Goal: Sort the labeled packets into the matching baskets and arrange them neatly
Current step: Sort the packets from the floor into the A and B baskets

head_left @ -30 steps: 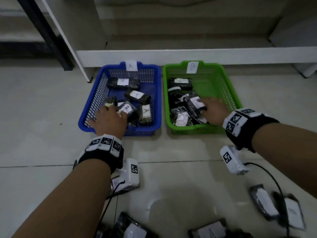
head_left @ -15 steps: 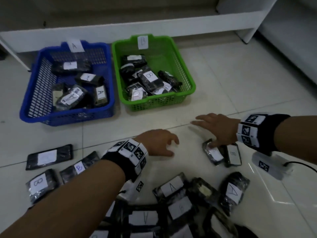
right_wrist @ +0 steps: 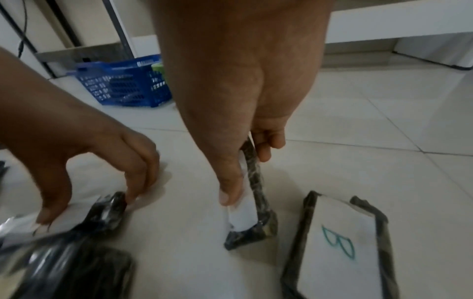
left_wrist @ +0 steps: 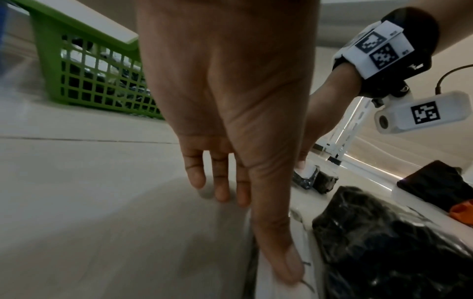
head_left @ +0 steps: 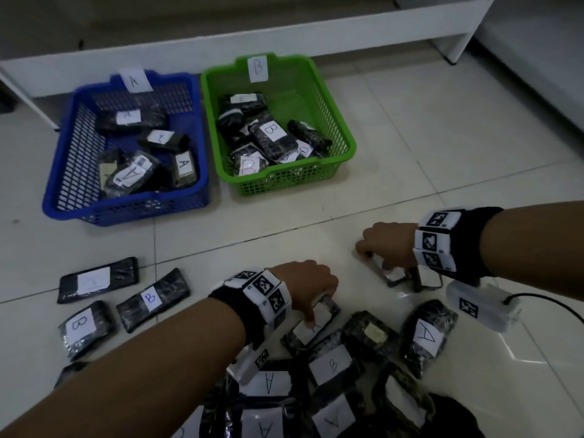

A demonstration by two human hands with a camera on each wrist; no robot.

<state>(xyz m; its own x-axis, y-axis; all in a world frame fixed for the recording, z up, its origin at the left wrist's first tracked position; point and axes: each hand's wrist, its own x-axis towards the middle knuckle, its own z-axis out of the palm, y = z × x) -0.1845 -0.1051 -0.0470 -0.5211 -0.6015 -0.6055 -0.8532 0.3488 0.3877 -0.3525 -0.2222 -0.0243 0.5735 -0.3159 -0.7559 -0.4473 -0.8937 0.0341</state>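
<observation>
A loose pile of black packets (head_left: 328,384) with white paper labels lies nearest on the tiled floor (head_left: 442,153), letters A and B legible on several. Three more packets lie apart at near left: two marked B, and one whose mark I cannot read.

The left hand (head_left: 308,284) reaches down to the far edge of the pile. Its thumb (left_wrist: 284,261) presses on the white label of the packet at the pile edge (head_left: 311,327), and the other fingers curl down at that packet's far end; the right wrist view shows thumb and fingers pinching it between them. Its letter is covered by the hand.

The right hand (head_left: 387,248) is just right of and beyond the left. It pinches a tilted packet (right_wrist: 252,202) between thumb on the label face and curled fingers behind, one end of the packet resting on the floor and the other raised. Its letter cannot be read. Immediately right of it lies a flat packet marked B (right_wrist: 340,240), not touched by either hand.

Further away, side by side, stand two baskets. The blue basket (head_left: 72,184), on the left, carries a tag marked A and holds several packets, A readable on two. The green basket (head_left: 335,115), on the right, carries a tag marked B and holds a heap of packets with B readable on some. Behind both runs a white shelf base (head_left: 284,36).
</observation>
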